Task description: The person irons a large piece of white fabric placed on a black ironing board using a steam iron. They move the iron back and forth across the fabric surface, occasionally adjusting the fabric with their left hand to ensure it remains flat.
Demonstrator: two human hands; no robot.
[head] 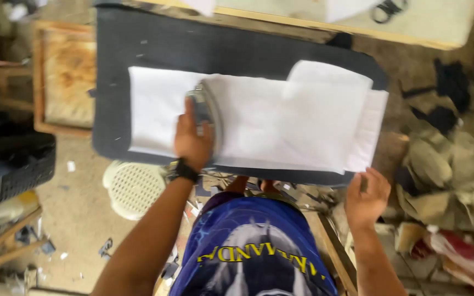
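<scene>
White cloth: a flat white rectangular piece of fabric (281, 120) lies spread across the dark grey padded bench (138, 44), its right end folded over into a second layer and reaching past the bench's right edge.
Iron: a grey metal pressing iron (207, 112) stands on the left half of the white cloth, its outline blurred.
Left hand: the left hand (192, 140) is clenched around the iron's handle from above, with a black wristband (182, 170) on the wrist.
Right hand: the right hand (366, 197) sits at the lower right corner of the white cloth, fingers curled at its edge; whether it pinches the fabric or only touches it I cannot tell.
Body: the person wears a blue printed shirt (253, 246), seen from above, just below the bench's near edge.
Surroundings: a white perforated plastic stool (134, 189) stands on the floor below the left forearm; a wooden frame (64, 77) lies left of the bench; a heap of crumpled scraps (445, 170) lies to the right; a black crate (17, 164) sits at far left.
</scene>
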